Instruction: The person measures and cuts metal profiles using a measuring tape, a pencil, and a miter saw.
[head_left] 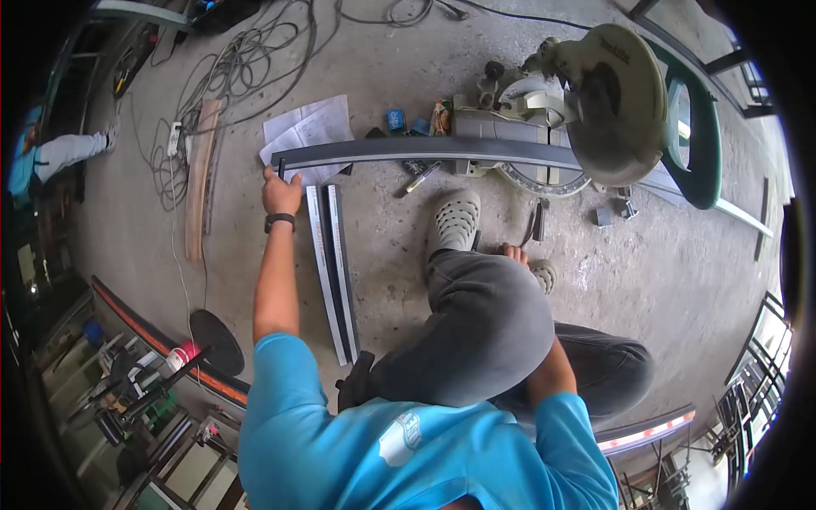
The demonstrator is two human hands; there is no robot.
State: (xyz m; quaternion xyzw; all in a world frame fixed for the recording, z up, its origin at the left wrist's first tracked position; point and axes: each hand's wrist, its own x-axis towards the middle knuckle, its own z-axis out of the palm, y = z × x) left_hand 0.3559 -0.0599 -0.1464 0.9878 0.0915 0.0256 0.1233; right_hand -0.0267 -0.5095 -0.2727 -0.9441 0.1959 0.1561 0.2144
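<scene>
The left hand (282, 194) clasps one end of the bar (408, 150), which lies across the saw base (497, 127). The right hand (513, 252), partly hidden, is near dark strips (540, 219); its grip cannot be told.

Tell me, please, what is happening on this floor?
A person in a blue shirt sits or squats before a miter saw. The left hand is at one end of a long dark bar; how firmly it grips is unclear. The bar passes over some papers and across the saw's base, towards its round guard. The right hand is low beside the knee, partly hidden. Two narrow strips lie near the left forearm.
</scene>
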